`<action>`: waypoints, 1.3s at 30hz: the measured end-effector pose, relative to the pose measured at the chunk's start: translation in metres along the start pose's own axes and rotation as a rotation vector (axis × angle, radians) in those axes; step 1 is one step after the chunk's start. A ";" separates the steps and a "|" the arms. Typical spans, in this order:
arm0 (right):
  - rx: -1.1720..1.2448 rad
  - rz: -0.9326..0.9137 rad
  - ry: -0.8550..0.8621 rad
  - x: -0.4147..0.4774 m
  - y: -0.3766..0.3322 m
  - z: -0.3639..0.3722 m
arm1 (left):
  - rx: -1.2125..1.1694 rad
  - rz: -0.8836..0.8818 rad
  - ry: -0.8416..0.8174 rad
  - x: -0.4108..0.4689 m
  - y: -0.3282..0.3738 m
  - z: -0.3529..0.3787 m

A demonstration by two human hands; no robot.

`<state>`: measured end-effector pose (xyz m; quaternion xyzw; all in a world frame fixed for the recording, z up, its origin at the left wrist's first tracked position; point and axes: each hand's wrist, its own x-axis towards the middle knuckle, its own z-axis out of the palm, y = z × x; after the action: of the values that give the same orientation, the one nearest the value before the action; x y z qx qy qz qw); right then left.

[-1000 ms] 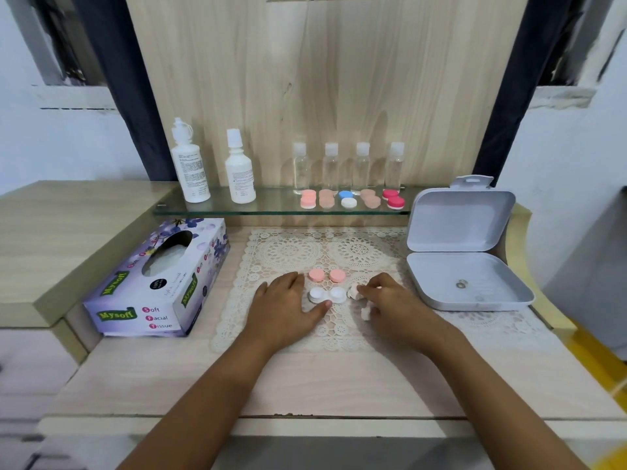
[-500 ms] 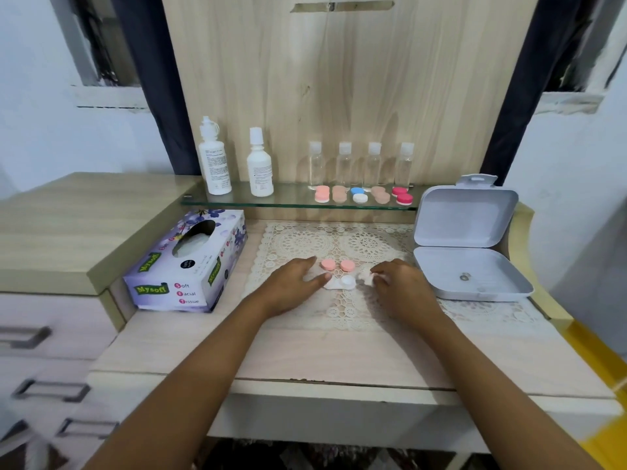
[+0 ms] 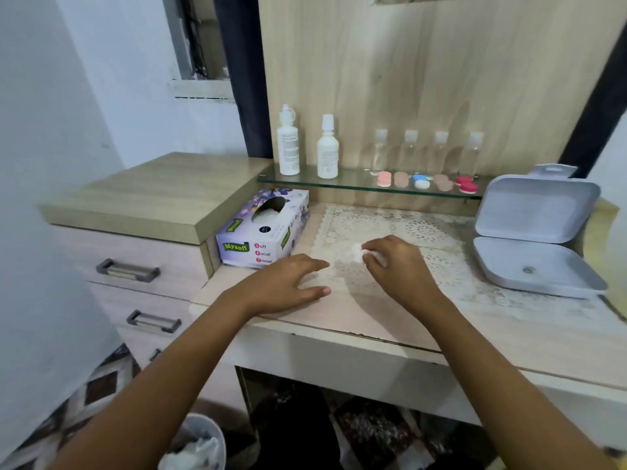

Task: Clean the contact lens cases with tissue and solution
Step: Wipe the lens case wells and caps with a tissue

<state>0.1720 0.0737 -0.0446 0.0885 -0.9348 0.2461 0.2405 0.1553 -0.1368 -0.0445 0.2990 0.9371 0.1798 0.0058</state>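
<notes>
Lens cases (image 3: 420, 182) sit in a row on the glass shelf (image 3: 356, 183), far past both hands. I count five: one pink, two tan, one blue and white, one red. No case shows down by the hands, but the picture is blurry there, so I cannot be sure.

The right hand (image 3: 400, 266) pinches a small white wad (image 3: 357, 253) in its fingertips, just above the lace mat (image 3: 424, 228). It looks like tissue. The left hand (image 3: 288, 286) lies flat with its fingers spread wide. It holds nothing and is just beside the right hand.

I think this is the wiping step, with the wad either ready or used up. If it is ready, the person needs a case to wipe, so one hand must reach up to the shelf. If it is used up, it should go in the bin (image 3: 200, 442), down under the left arm.

Past the left hand stand two white bottles (image 3: 288, 144). Past the right hand stand four clear bottles (image 3: 410, 147). One tissue box (image 3: 264, 232) is just past the left hand. One grey box (image 3: 536, 232) lies open beside the right hand.
</notes>
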 end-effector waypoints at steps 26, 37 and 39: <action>0.346 -0.522 -0.466 -0.035 -0.230 0.184 | -0.054 -0.592 0.204 -0.249 -0.167 0.013; 0.178 -0.441 -0.899 -0.077 -0.239 0.298 | -0.219 -0.778 0.066 -0.294 -0.231 0.109; 0.120 -0.418 -0.977 -0.086 -0.233 0.316 | -0.253 -0.814 0.036 -0.299 -0.239 0.127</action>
<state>0.1838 -0.2822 -0.2311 0.3907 -0.8846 0.1761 -0.1841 0.2823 -0.4431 -0.2731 -0.1014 0.9493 0.2813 0.0967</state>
